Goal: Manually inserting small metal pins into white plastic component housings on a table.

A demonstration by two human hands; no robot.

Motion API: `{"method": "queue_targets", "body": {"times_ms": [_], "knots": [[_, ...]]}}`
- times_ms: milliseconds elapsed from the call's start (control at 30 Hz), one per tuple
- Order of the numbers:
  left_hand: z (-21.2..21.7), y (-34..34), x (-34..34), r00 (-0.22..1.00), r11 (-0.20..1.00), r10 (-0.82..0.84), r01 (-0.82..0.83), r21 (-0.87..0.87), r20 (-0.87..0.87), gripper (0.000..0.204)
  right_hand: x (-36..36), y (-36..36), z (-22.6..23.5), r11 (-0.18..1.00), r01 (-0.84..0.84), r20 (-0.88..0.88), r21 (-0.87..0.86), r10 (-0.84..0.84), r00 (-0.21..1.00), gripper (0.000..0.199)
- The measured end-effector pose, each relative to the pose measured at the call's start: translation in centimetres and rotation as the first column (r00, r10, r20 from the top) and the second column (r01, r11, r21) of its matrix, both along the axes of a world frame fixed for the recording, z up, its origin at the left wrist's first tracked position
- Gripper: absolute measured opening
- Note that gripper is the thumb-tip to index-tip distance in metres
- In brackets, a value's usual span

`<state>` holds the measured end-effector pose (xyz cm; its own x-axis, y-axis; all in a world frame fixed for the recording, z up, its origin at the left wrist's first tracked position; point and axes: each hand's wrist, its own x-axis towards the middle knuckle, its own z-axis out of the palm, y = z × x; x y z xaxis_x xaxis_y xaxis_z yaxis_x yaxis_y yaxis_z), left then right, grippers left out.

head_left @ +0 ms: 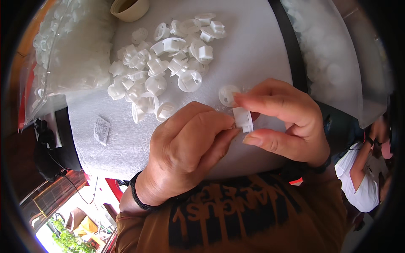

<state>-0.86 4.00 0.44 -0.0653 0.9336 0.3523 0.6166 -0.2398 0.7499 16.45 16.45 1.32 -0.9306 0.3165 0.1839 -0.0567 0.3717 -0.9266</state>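
Observation:
In front of my body, both hands meet at a small white plastic fitting [243, 118] with a boxy body and a flat round flange seen edge-on. My right hand [287, 120] holds it between thumb and fingers, the thumb against the flange's lower edge. My left hand [187, 141] is closed in a pinch at the fitting's left side; whatever lies between those fingertips is too small or hidden to make out. Just beyond the right fingertips, a round white plastic piece [228, 95] lies on the grey-white table surface [253, 46].
A loose heap of similar white fittings [156, 67] covers the table's far middle. Large clear bags of white parts stand at left [76, 55] and right [333, 55]. A beige cup [130, 9] sits at the far edge, a small printed label [101, 130] at left. Another person [363, 177] is at far right.

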Motion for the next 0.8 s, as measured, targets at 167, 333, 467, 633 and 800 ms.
{"method": "queue_targets", "body": {"times_ms": [167,333,467,633,800], "knots": [[0.8,-2.5,-0.6,0.989,0.986,0.13,-0.121,-0.114,0.076,0.033,1.4,-0.9,3.1,0.946,0.138,-0.124,0.295,-0.106,0.987,0.047],[-0.7,-6.0,-2.7,0.971,0.951,0.233,-0.239,-0.194,-0.051,0.027,3.1,-1.2,6.1,0.696,0.718,-0.526,0.012,-0.606,0.597,0.049],[-1.1,-7.2,-2.9,0.963,0.914,0.267,-0.264,-0.308,-0.033,0.018,3.0,-1.9,8.2,0.317,0.838,-0.23,0.443,-0.864,0.449,0.059],[-1.2,-5.9,-2.3,0.965,0.925,0.254,-0.261,-0.277,-0.061,0.017,-0.7,-2.9,6.2,0.354,0.488,-0.191,0.798,-0.62,0.761,0.033],[-1.9,-4.1,-1.9,0.959,0.958,0.256,-0.269,-0.103,-0.118,0.015,-6.8,-3.4,3.1,0.571,0.093,0.212,0.816,-0.445,0.87,0.032]]}}
